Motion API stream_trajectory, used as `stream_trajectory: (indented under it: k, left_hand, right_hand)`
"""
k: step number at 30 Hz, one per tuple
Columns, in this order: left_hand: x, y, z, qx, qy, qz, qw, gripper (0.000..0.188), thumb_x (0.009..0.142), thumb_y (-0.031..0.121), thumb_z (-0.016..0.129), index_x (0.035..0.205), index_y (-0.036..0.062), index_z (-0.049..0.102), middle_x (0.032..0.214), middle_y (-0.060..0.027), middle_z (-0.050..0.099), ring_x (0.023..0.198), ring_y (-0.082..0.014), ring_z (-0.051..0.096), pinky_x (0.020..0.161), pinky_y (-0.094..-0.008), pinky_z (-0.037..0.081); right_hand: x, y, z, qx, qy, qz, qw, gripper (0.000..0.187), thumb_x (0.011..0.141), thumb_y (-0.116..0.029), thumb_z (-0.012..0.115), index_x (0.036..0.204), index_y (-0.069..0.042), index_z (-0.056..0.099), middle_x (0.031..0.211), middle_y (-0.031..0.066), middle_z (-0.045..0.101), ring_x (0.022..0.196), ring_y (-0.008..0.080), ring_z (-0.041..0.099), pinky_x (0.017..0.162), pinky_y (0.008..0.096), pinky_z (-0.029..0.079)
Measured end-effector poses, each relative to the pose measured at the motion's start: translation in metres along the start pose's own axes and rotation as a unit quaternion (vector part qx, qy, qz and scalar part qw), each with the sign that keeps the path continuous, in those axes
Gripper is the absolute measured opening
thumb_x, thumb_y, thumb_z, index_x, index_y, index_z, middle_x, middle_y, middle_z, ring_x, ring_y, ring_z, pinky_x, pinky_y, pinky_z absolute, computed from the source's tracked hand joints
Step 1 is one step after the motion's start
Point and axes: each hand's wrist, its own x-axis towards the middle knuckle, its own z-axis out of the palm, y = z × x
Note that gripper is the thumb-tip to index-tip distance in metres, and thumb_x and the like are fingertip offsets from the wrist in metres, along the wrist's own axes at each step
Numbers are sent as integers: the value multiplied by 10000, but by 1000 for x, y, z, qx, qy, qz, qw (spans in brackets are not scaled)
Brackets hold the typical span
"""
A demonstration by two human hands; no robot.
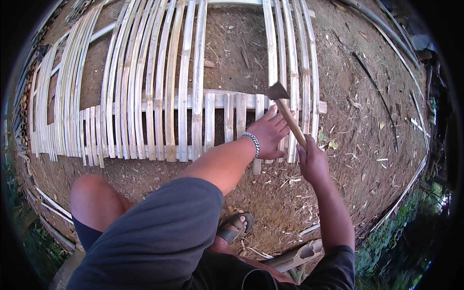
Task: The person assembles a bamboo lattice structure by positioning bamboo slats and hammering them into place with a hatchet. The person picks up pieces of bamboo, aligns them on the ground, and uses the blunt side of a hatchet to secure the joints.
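Observation:
My left hand (268,134), with a chain bracelet at the wrist, lies with fingers spread on the pale bamboo slats (291,72) near the right end of a slatted frame. Its fingertips reach the crosswise rail (222,101). In my right hand (314,159) is a hatchet (294,122), gripped low on its wooden handle. The dark metal head (278,91) of the hatchet shows over the slats, just beyond my left fingertips. Short slats (210,121) bridge the two near rails left of my left hand, between longer slats.
Bare earth strewn with shavings surrounds the frame. A thin dark rod (377,92) lies at the right. My sandalled foot (237,226) is close to the frame's near edge. A split bamboo log (295,256) lies near my right arm. Longer poles (386,29) edge the ground.

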Motion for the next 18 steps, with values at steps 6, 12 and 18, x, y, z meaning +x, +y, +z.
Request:
stream_trajectory:
  k: [6,12,18]
  left_hand:
    - [-1,1,-1,0,11,0,1000,995,871,673,523,1552,11,226,1631,-187,183,1528,-306,126,1237,-514,64]
    - [-4,2,1,15,12,2,1000,966,917,687,427,1565,14,183,1636,-175,173,1535,-299,83,1240,-511,43]
    - [-1,4,-6,24,-44,-1,999,985,910,709,403,1565,9,177,1640,-161,175,1531,-304,108,1237,-518,35]
  right_hand:
    - [38,9,-9,-36,10,-83,996,344,984,-262,561,1270,-78,503,899,248,685,795,455,670,710,542,534]
    - [68,4,-27,-88,-32,-68,993,325,984,-287,555,1227,-77,505,891,271,678,807,462,670,718,563,526]
    - [60,10,-20,-151,-97,-21,984,304,985,-298,554,1200,-88,505,897,268,686,831,454,680,735,557,531]
